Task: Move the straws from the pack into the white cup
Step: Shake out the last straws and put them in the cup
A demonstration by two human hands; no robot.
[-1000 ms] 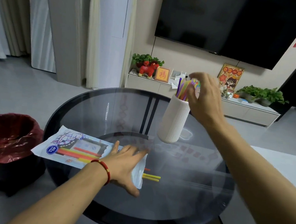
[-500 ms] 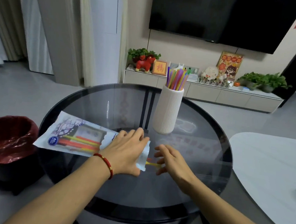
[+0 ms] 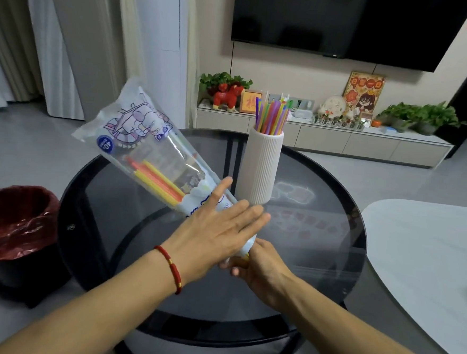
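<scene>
The clear printed straw pack is lifted off the glass table and tilted up to the left. A few yellow and orange straws lie inside it. My left hand holds the pack near its lower open end, fingers stretched across it. My right hand is just below that end, fingers pinched on yellow straw tips that poke out. The ribbed white cup stands upright just behind my hands, with several coloured straws in it.
A bin with a red liner stands on the floor left of the table. A white tabletop lies close on the right. A low cabinet with plants and ornaments runs along the far wall under a TV.
My left hand has lifted the pack from flat on the table to a steep tilt. My right hand came down from the cup to the pack's open end and closed on the straw tips.
</scene>
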